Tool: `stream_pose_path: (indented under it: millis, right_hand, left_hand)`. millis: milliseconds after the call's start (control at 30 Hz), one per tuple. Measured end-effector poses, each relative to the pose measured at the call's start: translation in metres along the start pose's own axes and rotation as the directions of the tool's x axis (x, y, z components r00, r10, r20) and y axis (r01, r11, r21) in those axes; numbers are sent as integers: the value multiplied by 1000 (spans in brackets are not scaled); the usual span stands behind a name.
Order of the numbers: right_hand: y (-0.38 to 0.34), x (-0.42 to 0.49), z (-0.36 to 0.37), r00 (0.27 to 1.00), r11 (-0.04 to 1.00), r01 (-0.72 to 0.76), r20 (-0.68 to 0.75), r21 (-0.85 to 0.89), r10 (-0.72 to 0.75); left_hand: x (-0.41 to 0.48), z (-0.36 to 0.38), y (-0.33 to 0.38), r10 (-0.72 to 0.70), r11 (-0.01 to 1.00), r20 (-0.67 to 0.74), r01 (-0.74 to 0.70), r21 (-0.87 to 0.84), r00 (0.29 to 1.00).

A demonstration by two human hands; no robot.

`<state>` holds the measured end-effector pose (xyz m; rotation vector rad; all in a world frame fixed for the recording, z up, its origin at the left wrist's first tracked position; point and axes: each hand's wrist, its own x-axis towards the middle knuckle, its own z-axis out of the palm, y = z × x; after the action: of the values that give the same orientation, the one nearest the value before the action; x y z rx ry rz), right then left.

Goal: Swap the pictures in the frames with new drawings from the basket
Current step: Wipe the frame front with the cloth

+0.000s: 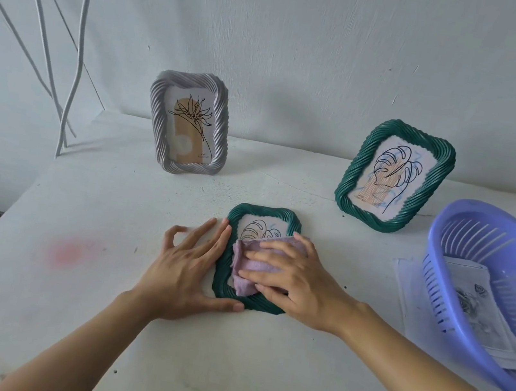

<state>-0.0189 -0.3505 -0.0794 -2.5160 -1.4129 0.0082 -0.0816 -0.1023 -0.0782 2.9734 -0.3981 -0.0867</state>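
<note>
So, straight right fingers press cloth on lying green frame; straight left fingers flank it.

You see glossy ribbed green frames, a soft lilac cloth, a slotted plastic basket, and a matt white table.

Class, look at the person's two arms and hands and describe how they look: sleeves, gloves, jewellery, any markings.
The left forearm and right forearm are bare to the picture's edge; no sleeves show. The left hand and right hand wear no gloves, rings, watch or bracelet.
</note>
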Motion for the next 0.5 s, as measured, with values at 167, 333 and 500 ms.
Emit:
stream_pose_path:
  millis: [167, 333, 500]
  right_hand:
    - [-1, 19, 4, 999, 999, 49, 1, 2, -49]
    - [-1, 16, -2, 992, 991, 122, 16, 60, -123]
    - [18, -12, -18, 997, 994, 69, -26, 85, -67]
  left_hand:
    - [1, -1, 1, -4, 1000, 15, 4, 14, 1000]
    - [-1, -2, 0, -15, 1000, 8, 15, 12, 1000]
    - [-1, -1, -1, -8, 1000, -7, 8, -22, 1000]
